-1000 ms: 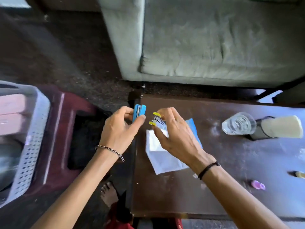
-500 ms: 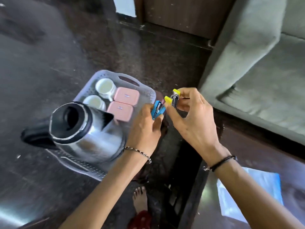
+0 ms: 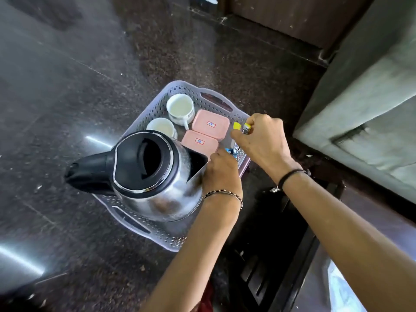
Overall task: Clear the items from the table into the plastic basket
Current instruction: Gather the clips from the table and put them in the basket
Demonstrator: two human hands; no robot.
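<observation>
A grey perforated plastic basket [image 3: 157, 104] stands on a dark stool to my left. Inside it are a steel kettle [image 3: 155, 176] with a black lid, two white cups [image 3: 180, 106] and two pink boxes [image 3: 210, 124]. My right hand [image 3: 261, 140] pinches a yellow clip [image 3: 242, 127] over the basket's right side. My left hand [image 3: 221, 172] is lower inside the basket beside the kettle, holding a blue clip [image 3: 231, 152] that mostly hides behind my fingers.
The dark table's corner [image 3: 382, 255] with a white and blue packet [image 3: 342, 287] lies at the lower right. A grey sofa [image 3: 371, 113] stands on the right. Polished dark stone floor [image 3: 67, 86] surrounds the basket.
Both hands carried the clips from the table over to the basket and have dropped down into its right side. The camera swung left and closer to the basket.
</observation>
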